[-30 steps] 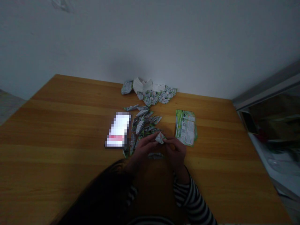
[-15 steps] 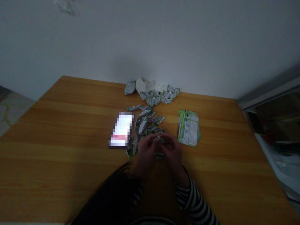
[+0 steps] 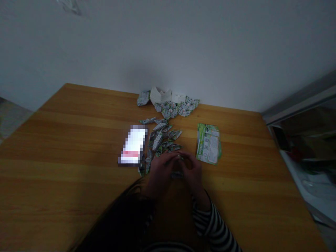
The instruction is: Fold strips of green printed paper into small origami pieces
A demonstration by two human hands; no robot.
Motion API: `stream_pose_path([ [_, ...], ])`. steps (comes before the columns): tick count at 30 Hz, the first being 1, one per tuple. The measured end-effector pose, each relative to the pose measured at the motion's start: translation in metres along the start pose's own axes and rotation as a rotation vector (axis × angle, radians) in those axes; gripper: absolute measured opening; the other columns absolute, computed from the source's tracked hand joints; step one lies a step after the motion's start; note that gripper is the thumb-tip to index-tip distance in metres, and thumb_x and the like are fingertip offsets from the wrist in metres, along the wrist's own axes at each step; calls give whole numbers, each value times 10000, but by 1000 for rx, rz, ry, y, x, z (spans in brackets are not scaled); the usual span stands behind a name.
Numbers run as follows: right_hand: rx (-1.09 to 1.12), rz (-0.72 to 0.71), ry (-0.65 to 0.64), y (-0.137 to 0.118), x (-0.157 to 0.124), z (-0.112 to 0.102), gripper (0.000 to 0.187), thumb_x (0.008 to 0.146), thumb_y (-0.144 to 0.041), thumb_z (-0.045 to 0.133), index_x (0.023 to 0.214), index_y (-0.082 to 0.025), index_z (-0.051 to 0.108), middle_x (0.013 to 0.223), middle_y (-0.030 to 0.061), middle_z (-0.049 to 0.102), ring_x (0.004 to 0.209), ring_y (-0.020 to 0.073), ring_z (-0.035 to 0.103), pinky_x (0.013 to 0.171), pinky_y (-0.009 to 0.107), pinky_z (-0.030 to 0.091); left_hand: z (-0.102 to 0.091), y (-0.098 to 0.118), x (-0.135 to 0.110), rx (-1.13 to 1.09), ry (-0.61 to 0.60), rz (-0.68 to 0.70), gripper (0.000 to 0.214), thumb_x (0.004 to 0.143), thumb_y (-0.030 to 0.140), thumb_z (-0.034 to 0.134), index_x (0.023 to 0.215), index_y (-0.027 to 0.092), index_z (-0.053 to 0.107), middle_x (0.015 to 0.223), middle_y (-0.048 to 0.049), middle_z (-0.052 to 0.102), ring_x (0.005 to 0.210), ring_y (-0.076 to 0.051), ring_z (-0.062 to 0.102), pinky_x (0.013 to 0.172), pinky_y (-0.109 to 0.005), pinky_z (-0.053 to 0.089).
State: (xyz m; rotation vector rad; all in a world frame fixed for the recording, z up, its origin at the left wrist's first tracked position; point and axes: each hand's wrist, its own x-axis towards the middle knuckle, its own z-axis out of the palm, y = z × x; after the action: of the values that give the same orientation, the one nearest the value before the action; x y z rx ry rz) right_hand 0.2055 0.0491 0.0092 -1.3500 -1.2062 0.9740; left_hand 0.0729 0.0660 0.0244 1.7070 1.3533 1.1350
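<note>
My left hand (image 3: pixel 161 171) and my right hand (image 3: pixel 193 168) meet at the fingertips over the near part of the table. Between them they pinch a small folded paper piece (image 3: pixel 180 157), mostly covered by the fingers. Several folded printed paper pieces (image 3: pixel 158 140), grey-white with green, lie in a loose pile just beyond my hands. Another folded piece (image 3: pixel 177 174) rests on the table below, seen between my wrists. To the right of my hands is a stack of flat green-and-white printed sheets (image 3: pixel 208 145).
A lit phone (image 3: pixel 133 145), its screen blurred out, lies left of the pile. Along the wall (image 3: pixel 168 45) stand larger folded paper shapes (image 3: pixel 169 108) and white fan-like papers (image 3: pixel 159 96). An open shelf or cabinet (image 3: pixel 304 150) borders the wooden table (image 3: pixel 249 175) on the right.
The whole view has shifted slightly, so things sit a little further left. My fingers have closed further over the paper piece, and less of it shows.
</note>
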Motion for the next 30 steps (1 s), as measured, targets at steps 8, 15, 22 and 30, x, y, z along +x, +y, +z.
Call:
stream_pose_path([
  [8,70,23,-25,4,2,-5,195,812,-293,685,990,-252,755,942,27,765,843,207,704,778,356,566,0,3,0,83,-42,84,164,902,159,528,936,179,687,928,-60,656,854,-168,630,761,-272,516],
  [15,-116,-43,-67,-7,5,-8,180,826,-296,675,984,-238,739,927,35,745,794,187,678,704,300,546,1,2,2,-14,-74,5,153,907,174,518,916,184,671,948,-52,652,892,-171,620,821,-292,497],
  [22,-157,-87,0,-4,2,-8,122,844,-255,618,920,-208,701,865,36,721,761,177,668,698,286,543,3,7,1,-34,-51,-16,140,902,198,529,867,172,663,912,-57,651,864,-174,613,789,-280,483],
  [30,26,20,170,-2,0,0,128,865,-282,545,904,-191,627,818,26,671,746,166,641,682,272,526,3,9,1,-41,11,-5,159,911,213,498,818,184,624,813,-39,641,780,-174,605,724,-274,474],
])
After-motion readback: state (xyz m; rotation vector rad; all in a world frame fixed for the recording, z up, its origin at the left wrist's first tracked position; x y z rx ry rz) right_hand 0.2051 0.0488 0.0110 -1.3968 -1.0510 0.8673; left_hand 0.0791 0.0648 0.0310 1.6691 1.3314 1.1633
